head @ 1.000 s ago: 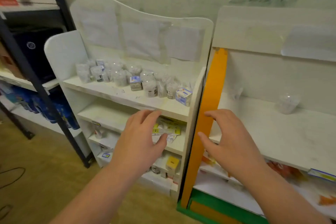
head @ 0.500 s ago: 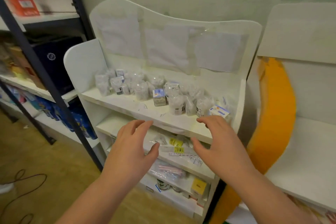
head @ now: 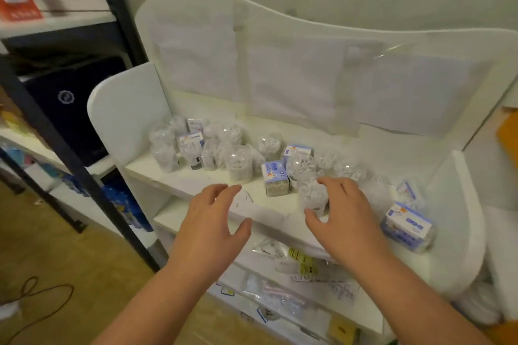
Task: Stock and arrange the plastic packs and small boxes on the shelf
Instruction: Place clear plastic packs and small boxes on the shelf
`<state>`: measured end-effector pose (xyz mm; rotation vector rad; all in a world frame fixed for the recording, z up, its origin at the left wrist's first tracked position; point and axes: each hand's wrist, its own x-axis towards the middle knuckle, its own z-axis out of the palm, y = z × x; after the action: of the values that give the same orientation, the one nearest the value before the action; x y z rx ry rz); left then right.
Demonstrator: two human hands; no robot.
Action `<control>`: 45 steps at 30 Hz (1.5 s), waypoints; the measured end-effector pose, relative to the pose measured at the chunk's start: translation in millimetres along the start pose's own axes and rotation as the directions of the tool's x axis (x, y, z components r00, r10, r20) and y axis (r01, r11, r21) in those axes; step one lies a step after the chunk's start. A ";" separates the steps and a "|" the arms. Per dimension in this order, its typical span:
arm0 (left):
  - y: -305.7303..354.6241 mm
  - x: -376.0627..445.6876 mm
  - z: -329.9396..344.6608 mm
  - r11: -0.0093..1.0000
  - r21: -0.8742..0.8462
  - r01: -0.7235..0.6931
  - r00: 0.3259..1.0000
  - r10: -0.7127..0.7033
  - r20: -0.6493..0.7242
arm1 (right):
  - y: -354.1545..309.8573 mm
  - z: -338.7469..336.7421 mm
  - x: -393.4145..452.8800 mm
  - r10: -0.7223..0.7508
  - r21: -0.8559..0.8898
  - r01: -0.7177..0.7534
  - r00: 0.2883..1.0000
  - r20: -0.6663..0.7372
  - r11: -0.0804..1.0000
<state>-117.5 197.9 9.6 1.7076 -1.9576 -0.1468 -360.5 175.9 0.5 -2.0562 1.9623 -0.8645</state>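
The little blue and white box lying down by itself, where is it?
In the head view, the small blue and white box lies at the right end of the top white shelf, by the side panel, right of the right hand.

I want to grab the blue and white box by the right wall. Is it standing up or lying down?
Lying down. The blue and white box rests on its long side on the top shelf.

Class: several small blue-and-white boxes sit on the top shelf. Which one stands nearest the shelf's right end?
The small box at the front right corner, alone beside the right side panel.
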 end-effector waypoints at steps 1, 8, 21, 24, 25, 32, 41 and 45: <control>-7.3 12.9 3.6 1.000 -0.017 -0.019 1.000 0.019 0.011 | -1.2 5.1 7.6 0.019 -0.023 -0.020 1.000 -0.003 1.000; -63.5 104.5 24.0 0.989 -0.075 -0.125 0.989 0.130 0.072 | -14.9 33.5 38.2 0.221 -0.168 -0.223 0.975 -0.032 0.960; -98.3 171.0 62.3 0.941 -0.050 -0.334 0.935 0.337 0.107 | -29.5 64.3 42.0 0.398 -0.227 -0.415 0.910 -0.116 0.881; -98.4 171.8 64.3 0.939 -0.037 -0.341 0.937 0.343 0.073 | -33.4 71.8 37.5 0.390 -0.188 -0.405 0.914 -0.113 0.895; -98.5 171.3 65.3 0.938 -0.039 -0.343 0.937 0.345 0.062 | -34.3 73.4 36.1 0.382 -0.177 -0.398 0.916 -0.121 0.900; -95.8 163.7 63.1 0.942 -0.043 -0.332 0.936 0.334 0.112 | -43.2 66.0 14.8 0.391 -0.078 -0.409 0.903 -0.179 0.909; -25.8 106.6 21.6 0.874 -0.173 -0.453 0.878 0.472 0.082 | -40.4 14.7 -44.4 0.466 0.086 -0.461 0.846 -0.257 0.883; 22.9 63.4 14.4 0.850 -0.200 -0.487 0.850 0.514 0.116 | -36.4 -15.7 -101.2 0.510 0.122 -0.496 0.824 -0.249 0.860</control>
<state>-148.0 138.6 27.1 1.0568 -2.3758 -0.2544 -333.8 281.3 2.4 -1.3207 2.4274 -1.0916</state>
